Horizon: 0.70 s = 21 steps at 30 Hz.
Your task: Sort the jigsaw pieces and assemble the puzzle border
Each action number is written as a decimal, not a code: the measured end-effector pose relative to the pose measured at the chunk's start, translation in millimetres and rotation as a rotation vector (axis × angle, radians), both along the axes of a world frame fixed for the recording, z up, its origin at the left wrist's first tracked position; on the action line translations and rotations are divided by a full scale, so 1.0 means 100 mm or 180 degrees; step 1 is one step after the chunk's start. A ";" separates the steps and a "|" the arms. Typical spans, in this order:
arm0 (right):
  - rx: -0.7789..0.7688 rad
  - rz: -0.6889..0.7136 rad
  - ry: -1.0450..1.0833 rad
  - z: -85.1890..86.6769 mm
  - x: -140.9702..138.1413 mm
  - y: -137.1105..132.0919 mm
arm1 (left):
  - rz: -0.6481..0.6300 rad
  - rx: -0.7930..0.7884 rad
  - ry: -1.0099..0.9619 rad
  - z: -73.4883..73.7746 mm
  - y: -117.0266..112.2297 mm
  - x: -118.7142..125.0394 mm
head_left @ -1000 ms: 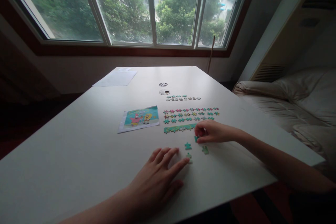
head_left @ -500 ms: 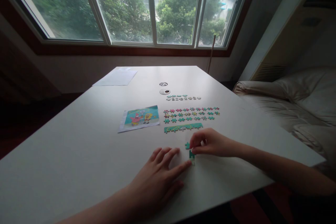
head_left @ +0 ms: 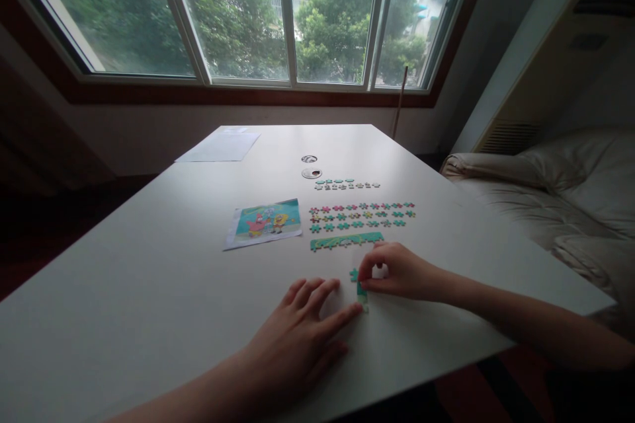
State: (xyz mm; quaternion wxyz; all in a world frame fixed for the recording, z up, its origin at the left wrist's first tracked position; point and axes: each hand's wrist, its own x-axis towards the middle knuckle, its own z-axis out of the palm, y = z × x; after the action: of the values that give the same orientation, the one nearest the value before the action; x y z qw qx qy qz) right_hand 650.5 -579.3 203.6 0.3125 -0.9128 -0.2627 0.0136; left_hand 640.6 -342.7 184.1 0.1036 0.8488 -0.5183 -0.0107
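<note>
My right hand (head_left: 399, 272) pinches a teal puzzle piece (head_left: 362, 291) against a pale piece (head_left: 366, 306) on the white table (head_left: 149, 277). Beside it, my left hand (head_left: 297, 337) lies flat, fingers spread, its fingertips touching the pale piece. A loose teal piece (head_left: 354, 273) sits just left of my right thumb. Beyond it lies a joined teal strip of pieces (head_left: 346, 240), and behind that come rows of loose coloured pieces (head_left: 360, 216).
A cartoon reference picture (head_left: 264, 222) lies left of the pieces. Farther back are a short row of pieces (head_left: 346, 184), two round cable holes (head_left: 310, 172) and a paper sheet (head_left: 218, 146). A cushioned sofa (head_left: 555, 192) stands to the right, windows behind.
My right hand left the teal strip, came toward me with a teal piece and set it against the pale piece by my left fingertips. My left hand stayed put.
</note>
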 end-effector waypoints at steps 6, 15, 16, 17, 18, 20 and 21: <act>0.0010 0.0091 -0.0102 -0.01 0.03 -0.03 | 0.0010 -0.0013 0.0017 0.00 0.00 0.00; -0.0099 0.0608 -0.0217 -0.07 0.16 -0.12 | 0.0014 0.0054 0.0022 0.01 0.00 -0.01; -0.0150 0.0589 -0.0255 -0.07 0.17 -0.14 | 0.0004 0.0051 0.0022 0.00 0.01 -0.01; -0.0208 0.0552 -0.0287 -0.05 0.18 -0.16 | -0.0007 0.0053 0.0018 0.00 0.01 -0.01; -0.0275 0.0516 -0.0296 -0.04 0.19 -0.18 | -0.0018 0.0059 0.0009 -0.01 0.02 -0.01; -0.0392 0.0449 -0.0244 0.00 0.22 -0.24 | -0.0028 0.0071 -0.0021 -0.02 0.03 -0.01; -0.0444 0.0427 -0.0189 0.02 0.23 -0.28 | -0.0019 0.0067 -0.0049 -0.02 0.04 -0.01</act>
State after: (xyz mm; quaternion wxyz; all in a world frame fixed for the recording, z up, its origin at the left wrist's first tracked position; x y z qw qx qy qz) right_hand 673.8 -607.0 205.6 0.2387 -0.9127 -0.3308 0.0257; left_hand 640.0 -338.9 181.9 0.0907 0.8484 -0.5214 -0.0099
